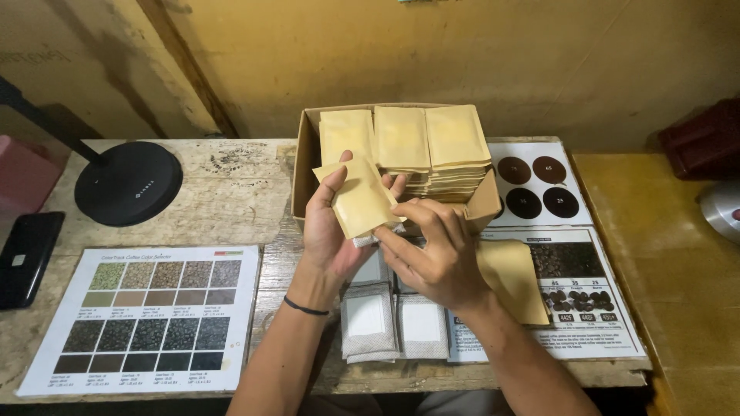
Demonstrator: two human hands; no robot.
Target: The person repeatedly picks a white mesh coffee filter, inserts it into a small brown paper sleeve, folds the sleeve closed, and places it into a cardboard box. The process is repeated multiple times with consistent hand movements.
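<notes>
We see left hand (pixel 330 231) at frame centre, fingers gripping tan paper pouch (pixel 359 199), tilted, just before cardboard box (pixel 305 166) of stacked pouches. Right hand (pixel 436 258) fingers curled at pouch's lower edge, seemingly pinching white filter bag (pixel 375 236). More white bags (pixel 368 322) lie on worktop (pixel 231 192) below.

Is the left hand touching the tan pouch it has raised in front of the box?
Touching. The head view shows the left hand gripping the tan pouch, thumb pressed across its front and fingers behind it.
</notes>
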